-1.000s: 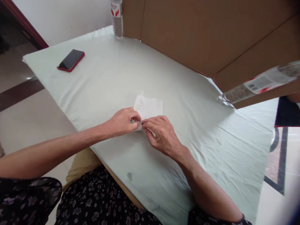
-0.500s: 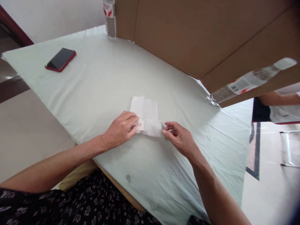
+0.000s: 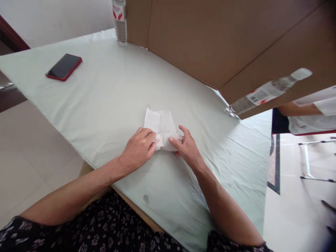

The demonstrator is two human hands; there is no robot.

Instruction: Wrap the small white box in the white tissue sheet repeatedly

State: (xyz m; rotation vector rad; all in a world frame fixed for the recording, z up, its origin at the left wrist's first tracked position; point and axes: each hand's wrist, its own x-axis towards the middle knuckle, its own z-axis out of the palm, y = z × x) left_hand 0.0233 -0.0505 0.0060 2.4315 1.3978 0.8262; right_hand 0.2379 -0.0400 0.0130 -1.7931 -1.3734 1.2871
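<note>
A thin white tissue (image 3: 165, 122), creased down its length, lies on the cloth-covered table in front of me. Crinkled, see-through edges show near its lower corners. My left hand (image 3: 140, 147) has its fingers curled and pinched at the tissue's lower left edge; what lies under those fingertips is hidden. On the opposite side, my right hand (image 3: 187, 145) grips the lower right edge. Its thumb presses on top, some fingers are tucked beneath, and the index finger sticks out.
A phone (image 3: 64, 66) with a red case lies at the far left. Behind the tissue stands a large cardboard panel (image 3: 196, 38), with an upright water bottle (image 3: 120, 24) at its left end and another bottle (image 3: 265, 92) at its right. A person's arm (image 3: 301, 109) shows beyond.
My right hand has moved left and taken hold of the tissue's right edge, which has lifted and bunched a little. My left hand keeps its hold. The view has shifted slightly.
</note>
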